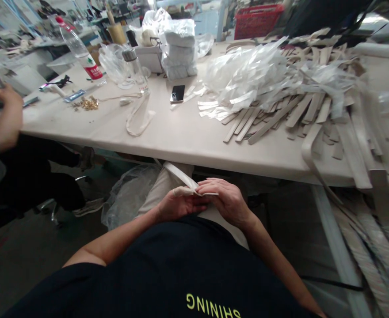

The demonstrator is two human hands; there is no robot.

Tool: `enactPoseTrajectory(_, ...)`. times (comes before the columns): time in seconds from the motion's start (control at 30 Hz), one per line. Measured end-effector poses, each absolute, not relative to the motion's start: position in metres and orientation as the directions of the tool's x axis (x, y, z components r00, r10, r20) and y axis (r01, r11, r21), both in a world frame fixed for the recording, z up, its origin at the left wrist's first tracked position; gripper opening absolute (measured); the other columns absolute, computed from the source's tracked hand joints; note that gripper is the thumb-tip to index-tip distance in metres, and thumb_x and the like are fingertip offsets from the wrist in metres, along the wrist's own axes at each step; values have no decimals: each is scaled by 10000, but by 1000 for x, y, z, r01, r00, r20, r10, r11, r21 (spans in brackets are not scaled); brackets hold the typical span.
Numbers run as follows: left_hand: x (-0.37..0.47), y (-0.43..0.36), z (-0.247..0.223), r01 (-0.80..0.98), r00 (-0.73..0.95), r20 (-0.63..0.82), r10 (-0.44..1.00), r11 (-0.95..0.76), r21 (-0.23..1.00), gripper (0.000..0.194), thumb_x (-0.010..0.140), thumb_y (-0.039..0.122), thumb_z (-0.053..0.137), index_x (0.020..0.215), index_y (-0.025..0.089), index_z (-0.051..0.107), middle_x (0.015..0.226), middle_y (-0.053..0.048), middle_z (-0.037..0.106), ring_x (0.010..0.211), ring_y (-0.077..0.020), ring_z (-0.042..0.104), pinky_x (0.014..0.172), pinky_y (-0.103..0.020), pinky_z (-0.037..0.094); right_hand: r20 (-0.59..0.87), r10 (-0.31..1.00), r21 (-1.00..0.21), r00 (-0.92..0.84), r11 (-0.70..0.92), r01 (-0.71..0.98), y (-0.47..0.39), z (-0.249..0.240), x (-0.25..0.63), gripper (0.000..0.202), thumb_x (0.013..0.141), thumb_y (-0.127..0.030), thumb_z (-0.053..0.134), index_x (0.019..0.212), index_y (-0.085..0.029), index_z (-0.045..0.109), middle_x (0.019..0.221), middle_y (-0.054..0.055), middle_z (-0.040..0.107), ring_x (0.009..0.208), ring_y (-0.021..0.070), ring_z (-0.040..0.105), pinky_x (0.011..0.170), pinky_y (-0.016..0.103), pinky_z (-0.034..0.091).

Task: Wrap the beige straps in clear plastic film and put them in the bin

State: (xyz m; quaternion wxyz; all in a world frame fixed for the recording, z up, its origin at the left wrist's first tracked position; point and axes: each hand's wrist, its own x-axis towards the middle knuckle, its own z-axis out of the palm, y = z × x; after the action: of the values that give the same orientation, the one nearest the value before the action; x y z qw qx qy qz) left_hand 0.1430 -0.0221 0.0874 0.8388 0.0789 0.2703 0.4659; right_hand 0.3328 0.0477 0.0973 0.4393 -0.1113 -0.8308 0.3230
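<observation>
Just in front of my body, below the table edge, both hands hold one pale strap (180, 175). My left hand (178, 204) is closed on it, with a light wrap around the thumb. Fingers of my right hand (226, 199) pinch the strap close beside the left thumb, and a short end sticks out under them. The strap's other part slants up and left toward the table edge. My palms hide some of it, and the fingertips are slightly blurred.
On the table (181, 128) lie a heap of beige straps (274, 119), white plastic film (247, 75), a phone (177, 93), a glass bottle (135, 70), a plastic bottle (81, 53) and small gold pieces (90, 103). A co-worker's arm (5, 119) is at left.
</observation>
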Motion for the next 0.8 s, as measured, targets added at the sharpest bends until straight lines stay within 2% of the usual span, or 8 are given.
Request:
enactPoseTrajectory(0.1,122,-14,91,-864,207,-489,847,393,315,319,941,260,577,1174,80,698,1094,-150,776,1005,-248,755,867,-339,616,538,607,-793,-586,599,-108,42,107,356,238,1065,-267,503,1027,-224,734,929,50,787,886,181,756,822,303,602)
enactPoseTrajectory(0.27,59,4,105,-918,-295,-645,705,-22,396,428,1090,344,354,1207,56,649,826,-108,772,738,-175,753,684,-251,612,335,874,-938,-351,276,-209,31,106,407,224,1028,-368,586,971,-227,751,781,56,748,759,213,730,756,345,611)
enactPoseTrajectory(0.43,40,6,118,-731,-601,-473,644,-204,651,403,1096,241,313,989,136,687,736,-33,752,599,-117,701,599,-205,565,144,936,-953,-322,44,-299,32,86,417,235,972,-446,671,973,-228,756,756,53,743,699,202,718,678,307,598)
enactPoseTrajectory(0.5,53,6,116,-625,-539,-328,776,-107,773,311,1066,247,424,997,149,710,761,-43,762,583,-125,689,544,-201,522,63,930,-964,-363,-37,-263,36,83,409,276,951,-483,693,968,-218,766,811,67,760,692,199,718,633,286,582)
enactPoseTrajectory(0.6,82,6,107,-433,-146,-202,968,121,893,287,947,405,682,1025,134,736,819,-95,772,604,-152,690,537,-207,487,65,906,-964,-418,-51,-260,45,87,392,295,954,-500,682,952,-223,781,1038,84,778,705,181,722,655,292,584)
enactPoseTrajectory(0.67,101,6,101,-301,129,-197,972,228,926,420,885,522,739,1047,134,738,861,-113,773,629,-161,692,574,-223,498,97,894,-952,-438,-45,-304,53,92,383,283,957,-502,680,956,-241,790,1228,80,741,801,185,742,743,310,596)
enactPoseTrajectory(0.73,116,8,96,-170,325,-233,917,299,939,476,904,583,688,1069,138,729,884,-116,765,657,-164,686,619,-244,512,130,885,-938,-446,-36,-344,62,96,377,280,947,-510,694,949,-250,799,1387,69,669,1046,225,730,907,343,578)
enactPoseTrajectory(0.8,128,9,95,-35,465,-287,837,341,939,485,934,598,633,1064,139,720,893,-111,752,691,-167,677,649,-254,510,158,887,-928,-434,-17,-372,70,100,375,296,924,-532,717,926,-249,804,1481,57,601,1311,265,608,1076,387,500)
